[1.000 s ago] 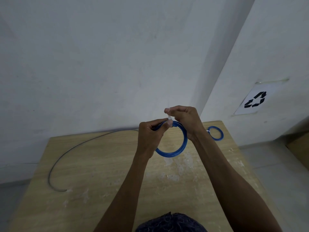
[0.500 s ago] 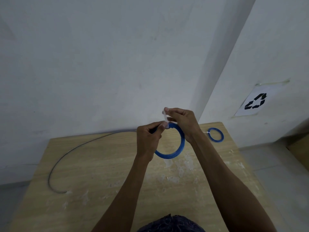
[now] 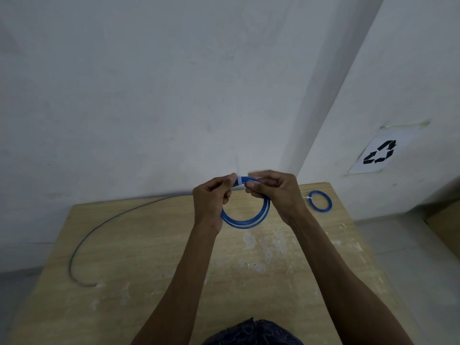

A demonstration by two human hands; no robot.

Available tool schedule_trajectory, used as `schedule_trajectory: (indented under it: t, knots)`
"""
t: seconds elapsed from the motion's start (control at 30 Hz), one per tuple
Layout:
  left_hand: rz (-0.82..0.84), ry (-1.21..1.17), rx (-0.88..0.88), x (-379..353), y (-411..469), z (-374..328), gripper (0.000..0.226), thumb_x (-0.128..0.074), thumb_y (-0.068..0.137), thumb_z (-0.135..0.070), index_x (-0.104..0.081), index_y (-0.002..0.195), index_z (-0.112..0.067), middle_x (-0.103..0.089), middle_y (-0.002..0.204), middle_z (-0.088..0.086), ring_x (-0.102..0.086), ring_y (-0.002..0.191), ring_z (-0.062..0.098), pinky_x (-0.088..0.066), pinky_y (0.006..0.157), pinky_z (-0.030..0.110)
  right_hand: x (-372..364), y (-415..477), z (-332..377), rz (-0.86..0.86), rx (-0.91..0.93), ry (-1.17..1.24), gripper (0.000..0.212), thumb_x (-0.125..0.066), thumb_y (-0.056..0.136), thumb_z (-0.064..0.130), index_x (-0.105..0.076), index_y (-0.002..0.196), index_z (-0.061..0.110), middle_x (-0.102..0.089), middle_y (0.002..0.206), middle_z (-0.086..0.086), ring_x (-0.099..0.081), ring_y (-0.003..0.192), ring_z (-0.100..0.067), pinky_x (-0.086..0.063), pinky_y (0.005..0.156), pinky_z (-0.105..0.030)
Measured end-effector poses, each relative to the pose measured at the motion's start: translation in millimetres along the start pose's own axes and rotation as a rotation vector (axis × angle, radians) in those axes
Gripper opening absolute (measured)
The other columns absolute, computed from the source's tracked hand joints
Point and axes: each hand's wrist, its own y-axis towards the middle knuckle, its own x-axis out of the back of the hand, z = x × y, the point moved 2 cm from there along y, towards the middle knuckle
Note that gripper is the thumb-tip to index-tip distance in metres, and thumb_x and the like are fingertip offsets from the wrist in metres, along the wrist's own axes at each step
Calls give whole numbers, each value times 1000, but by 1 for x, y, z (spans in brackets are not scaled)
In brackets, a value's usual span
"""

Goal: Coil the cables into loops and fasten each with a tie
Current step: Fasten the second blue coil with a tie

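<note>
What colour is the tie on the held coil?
White. The tie wraps the top of the blue coil; it shows in the head view.

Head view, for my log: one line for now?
left hand, right hand: grip blue coiled cable | white tie: wrapped at top

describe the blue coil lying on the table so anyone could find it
Follow the wooden table to its far right corner, below the recycling sign on the wall. The small blue coil lies flat there, alone and untouched, unlike the larger blue coil held above the table's middle.
</note>
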Motion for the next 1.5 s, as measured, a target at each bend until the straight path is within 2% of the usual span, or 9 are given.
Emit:
schedule_trajectory:
  t: [0.07,0.27,0.43,0.6,0.77,0.97,1.13,1.3,1.5]
  knots:
    - [-44,44,-45,-1,0,1,6,-77,89,-11,-83,88,-11,-66,69,9,-47,57,9,-40,54,20,-1,1,0,-5,6,4,37,-78,83,0,-71,119,6,-78,91,-21,-77,83,-28,-63,78,-32]
    - [-52,175,-244,-3,-2,-2,8,-75,90,-9,-82,91,-7,-71,63,-3,-50,52,10,-42,51,22,0,2,-5,10,21,79,21,-74,86,-3,-75,106,0,-78,95,-21,-78,84,-30,-63,78,-28]
    - [22,123,-203,-3,-5,-2,11,-72,95,-17,-82,97,-19,-71,70,7,-50,56,16,-44,53,26,0,4,-6,-24,-11,222,16,-67,92,0,-75,107,0,-78,97,-19,-78,85,-26,-62,75,-24]
    - [75,64,-132,-4,-8,7,27,-61,101,-12,-71,125,-9,-80,93,5,-67,65,13,-56,66,21,-4,-1,-9,-194,191,-24,18,-63,100,11,-74,113,7,-80,100,-6,-79,84,-20,-61,65,-23]
    - [73,-114,-21,-7,-9,9,19,-59,101,-9,-74,112,-13,-81,94,2,-71,65,9,-56,62,17,-8,-5,-9,-272,235,-88,20,-65,98,13,-73,116,7,-80,100,-5,-79,75,-23,-61,58,-25]
    - [32,-43,6,-10,-12,15,21,-54,105,-24,-74,111,-24,-80,101,-2,-68,66,11,-47,60,25,-8,-4,-10,-306,238,-78,15,-67,97,14,-74,109,9,-80,96,-5,-79,76,-22,-60,58,-22]
    - [-44,-31,-141,-13,-14,15,26,-49,107,-13,-73,117,-11,-78,90,1,-41,47,8,-38,49,19,-9,-2,-20,-333,196,-164,28,-62,101,26,-74,113,5,-80,93,-8,-78,70,-24,-64,64,-34]
    - [-118,14,-215,-14,-11,15,27,-48,108,-14,-72,120,-7,-78,90,-2,-41,46,8,-38,47,19,-8,-7,-24,-408,214,-344,27,-64,98,34,-76,99,11,-74,67,-5,-71,47,-19,-61,52,-35]
    - [-110,26,-212,-16,-11,19,26,-48,108,-14,-72,114,-17,-77,90,-4,-44,47,8,-38,47,19,-7,-7,-26,-424,280,-408,26,-69,92,33,-75,97,9,-69,62,-4,-67,44,-13,-57,48,-26]
